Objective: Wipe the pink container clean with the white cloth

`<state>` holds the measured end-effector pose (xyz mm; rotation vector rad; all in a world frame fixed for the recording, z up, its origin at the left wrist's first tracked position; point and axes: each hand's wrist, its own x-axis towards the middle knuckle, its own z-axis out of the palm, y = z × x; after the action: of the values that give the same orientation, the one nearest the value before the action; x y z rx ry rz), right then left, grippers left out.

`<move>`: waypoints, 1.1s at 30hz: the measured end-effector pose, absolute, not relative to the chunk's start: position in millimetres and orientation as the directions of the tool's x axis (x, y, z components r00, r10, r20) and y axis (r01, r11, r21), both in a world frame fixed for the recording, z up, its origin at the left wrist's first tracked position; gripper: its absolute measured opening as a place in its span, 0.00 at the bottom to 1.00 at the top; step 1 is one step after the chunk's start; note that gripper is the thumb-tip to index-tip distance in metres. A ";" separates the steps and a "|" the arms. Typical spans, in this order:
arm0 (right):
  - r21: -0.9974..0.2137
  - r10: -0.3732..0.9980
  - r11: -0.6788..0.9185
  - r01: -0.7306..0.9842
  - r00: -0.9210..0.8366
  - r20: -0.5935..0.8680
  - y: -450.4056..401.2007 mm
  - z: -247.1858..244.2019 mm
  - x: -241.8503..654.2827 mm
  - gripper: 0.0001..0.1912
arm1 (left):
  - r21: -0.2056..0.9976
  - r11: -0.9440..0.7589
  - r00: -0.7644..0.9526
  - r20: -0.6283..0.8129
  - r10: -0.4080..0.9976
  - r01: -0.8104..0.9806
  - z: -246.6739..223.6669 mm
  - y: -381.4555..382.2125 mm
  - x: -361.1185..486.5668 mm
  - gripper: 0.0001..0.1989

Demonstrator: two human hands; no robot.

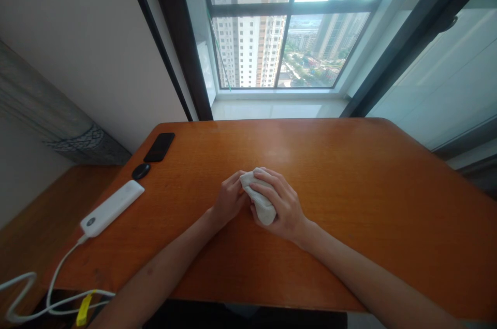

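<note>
Tall apartment towers [252, 23] stood outside a big window [291, 6], and below it was an orange-brown wooden surface [349, 173]. Both hands were near the middle of this surface, and between them was a crumpled white cloth [262, 204]. The cloth was not lying on the wood; the hands held it just above it, or perhaps lightly against it, which I could not tell exactly. The left hand [230, 199] pressed on the cloth's left side, and the right hand [280, 204] covered its top and right side. The fingers [267, 181] of both hands were closed and clamped on the cloth.

Toward the left side lay a black phone [159, 147], a small round black object [140, 171] and a white power bank [112, 209]. A white cable [50, 298] with a yellow tag [84, 309] ran from the power bank over the near edge. The soft cloth could slip out if the fingers loosened. Also, the left forearm [155, 272] was near the cable, so a wide movement could catch it and drag the power bank.
</note>
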<state>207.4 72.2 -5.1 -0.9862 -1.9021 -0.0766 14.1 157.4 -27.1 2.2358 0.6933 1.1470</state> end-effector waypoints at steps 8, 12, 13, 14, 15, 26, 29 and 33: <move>-0.315 0.564 0.720 0.619 -0.256 0.785 73.6 3.0 210.8 0.28 | 0.749 -0.625 0.494 0.466 0.734 0.221 -31.3 160.4 18.3 0.12; -0.317 0.568 0.731 0.604 -0.281 0.774 73.5 0.7 211.0 0.29 | 0.799 -0.565 0.547 0.386 0.743 0.204 -44.7 161.1 22.9 0.12; -0.323 0.574 0.730 0.602 -0.284 0.768 73.4 -0.1 211.2 0.29 | 0.804 -0.562 0.558 0.381 0.737 0.194 -46.3 161.2 24.2 0.11; -0.327 0.578 0.730 0.600 -0.286 0.765 73.3 -0.6 211.4 0.29 | 0.812 -0.556 0.568 0.377 0.732 0.177 -46.5 161.2 25.4 0.10; -0.329 0.578 0.732 0.597 -0.286 0.764 73.1 -0.9 211.4 0.29 | 0.820 -0.551 0.574 0.379 0.726 0.155 -45.3 161.2 26.3 0.10; -0.364 0.568 0.757 0.542 -0.273 0.776 74.0 -3.2 210.0 0.26 | 0.846 -0.532 0.504 0.447 0.739 0.030 -37.5 158.7 20.5 0.13; -0.376 0.571 0.755 0.537 -0.257 0.780 74.9 -4.3 210.3 0.27 | 0.842 -0.537 0.517 0.436 0.736 0.055 -41.0 159.6 20.8 0.13; -0.374 0.560 0.771 0.515 -0.271 0.783 75.5 -3.9 210.4 0.27 | 0.844 -0.527 0.536 0.401 0.743 0.100 -45.0 162.7 26.3 0.11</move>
<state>210.4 75.5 -3.9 -0.8157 -1.9267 0.0547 26.3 162.7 -45.0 1.9640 0.6842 1.0062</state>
